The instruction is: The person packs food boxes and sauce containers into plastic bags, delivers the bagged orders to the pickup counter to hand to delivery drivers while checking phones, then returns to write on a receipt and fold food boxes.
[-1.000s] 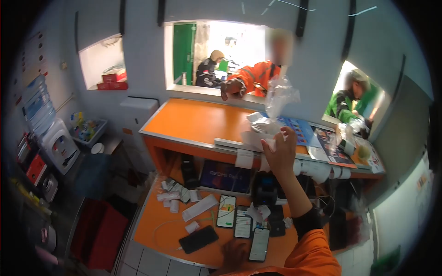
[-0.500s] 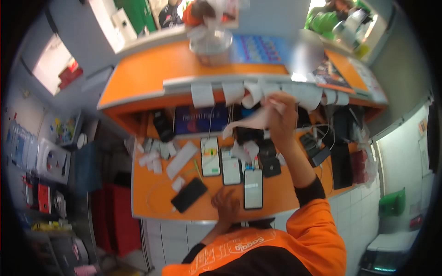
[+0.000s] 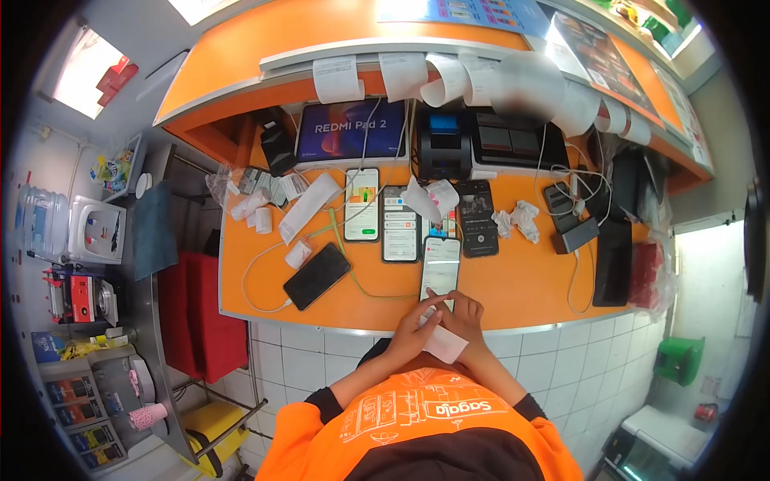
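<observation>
Nearest, a white paper slip [image 3: 445,345] sits between the left hand [image 3: 411,334] and the right hand [image 3: 467,324]; which one grips it, I cannot tell. Both hands are together over the near end of a lit phone [image 3: 441,260] on the desk [image 3: 513,293]. A dark phone [image 3: 317,276] lies to the left. Farther, a black printer [image 3: 443,154] stands right of a blue box [image 3: 351,138].

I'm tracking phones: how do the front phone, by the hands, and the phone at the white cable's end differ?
The front phone has a lit screen; the cabled phone looks black. The front phone points nearly straight up the picture, while the cabled phone slants. The left hand overlaps the front phone, not the cabled phone. Both are rectangular phones.
</observation>
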A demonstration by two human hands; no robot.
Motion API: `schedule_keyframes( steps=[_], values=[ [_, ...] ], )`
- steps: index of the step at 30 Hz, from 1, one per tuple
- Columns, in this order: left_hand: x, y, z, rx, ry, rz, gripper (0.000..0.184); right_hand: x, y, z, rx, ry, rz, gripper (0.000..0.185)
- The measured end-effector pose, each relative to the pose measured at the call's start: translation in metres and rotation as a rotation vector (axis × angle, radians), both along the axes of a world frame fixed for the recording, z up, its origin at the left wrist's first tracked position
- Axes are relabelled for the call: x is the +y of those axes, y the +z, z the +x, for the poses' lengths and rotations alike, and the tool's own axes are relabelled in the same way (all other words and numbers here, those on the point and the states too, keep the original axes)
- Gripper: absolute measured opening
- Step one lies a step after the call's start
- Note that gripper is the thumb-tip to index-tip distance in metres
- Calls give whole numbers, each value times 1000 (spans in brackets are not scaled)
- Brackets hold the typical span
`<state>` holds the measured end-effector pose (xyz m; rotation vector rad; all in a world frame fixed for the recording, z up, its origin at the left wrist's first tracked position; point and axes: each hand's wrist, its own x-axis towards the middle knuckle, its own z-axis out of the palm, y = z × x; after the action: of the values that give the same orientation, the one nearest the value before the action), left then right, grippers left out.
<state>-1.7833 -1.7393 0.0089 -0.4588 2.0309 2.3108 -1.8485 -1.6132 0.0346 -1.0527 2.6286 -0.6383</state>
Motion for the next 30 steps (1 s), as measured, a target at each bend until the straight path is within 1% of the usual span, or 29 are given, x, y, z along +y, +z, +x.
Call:
schedule_keyframes(
  steps=[1,4,5,7,10,11,13,14,15,16,18,20,22,25,27,28,30],
  values=[
    [-6,4,4,0,23,-32,43,6,-5,-5,-91,45,-12,49],
    [-33,4,18,10,203,-324,38,11,-31,-24,-71,-26,-247,49],
    [-44,4,24,-2,283,-370,37,6,-39,-30,-12,-97,-208,48],
    [-66,6,35,-28,439,-460,35,-11,-33,-48,53,-139,-137,46],
    [-89,31,53,-124,531,-478,37,-35,-34,-61,159,-190,-81,47],
    [-97,29,61,-110,537,-442,37,-45,-35,-63,199,-200,-73,48],
    [-109,24,78,-85,556,-368,36,-68,-31,-59,216,-127,-96,50],
    [-111,22,85,-81,603,-255,35,-79,-29,-57,226,-89,-106,50],
    [-112,23,89,-75,647,-139,34,-89,-35,-56,237,5,-154,52],
    [-114,24,93,-67,687,-22,33,-101,-40,-57,239,28,-140,52],
    [-116,0,108,-32,729,-19,33,-124,-47,-61,245,73,-110,53],
    [-116,-8,120,-38,728,-8,33,-146,-48,-72,309,39,-134,53],
    [-115,-1,130,-91,689,8,33,-167,-45,-83,329,13,-167,53],
    [-113,-2,139,59,679,253,27,-188,-56,-107,374,-21,-133,51],
    [-118,-2,146,52,723,295,23,-194,-60,-125,451,-81,-126,51],
    [-120,-3,150,46,747,319,21,-190,-53,-127,405,-111,-132,51],
    [-124,-8,157,-46,805,121,22,-180,-38,-132,313,-169,-140,50]
  ],
)
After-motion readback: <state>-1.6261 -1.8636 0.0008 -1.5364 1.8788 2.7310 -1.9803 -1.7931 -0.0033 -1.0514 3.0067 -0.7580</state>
